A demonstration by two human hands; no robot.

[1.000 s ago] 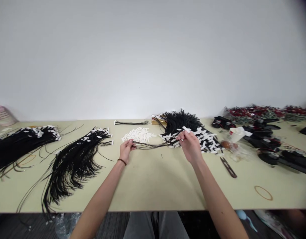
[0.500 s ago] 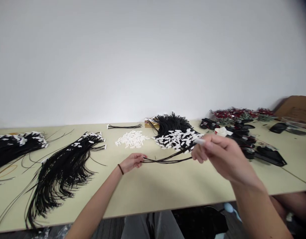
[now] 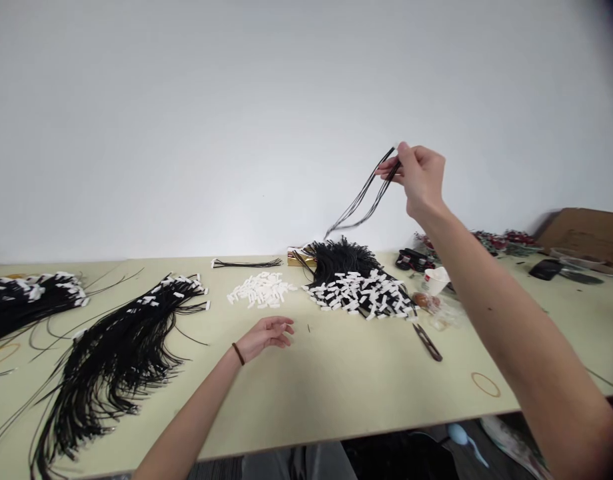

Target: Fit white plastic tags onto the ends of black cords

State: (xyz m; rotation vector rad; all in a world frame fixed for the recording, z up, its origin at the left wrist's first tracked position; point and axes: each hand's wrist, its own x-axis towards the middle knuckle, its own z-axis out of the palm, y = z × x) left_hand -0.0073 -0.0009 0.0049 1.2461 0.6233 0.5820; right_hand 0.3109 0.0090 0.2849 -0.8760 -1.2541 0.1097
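Right now, the right hand is raised above and to the right of the loose white pile, its thumb and fingers pinched closed on one end of a thin black wire bundle. That end is mostly covered by the fingertips; the wires slope down from it in two strands that meet at their lower tips, up and to the right of the loose white pile. Whether those tips touch anything below is impossible to tell.

The left hand is just in front of the loose white pile, on the person's side, with fingers loosely curled and parted, holding nothing. A dark band circles its wrist. Close to its fingertips, in front and to the right of the loose white pile, lies a short black scrap.

Just right of the loose white pile spreads a heap of white connectors, with black wires fanning out from it toward the wall. Behind the loose white pile lie a separate wire bunch and, to the right, a gold box. Left of the loose white pile stretches a long black wire heap topped with white connectors. Well to its right are a white cup and, nearer the person, dark snips.
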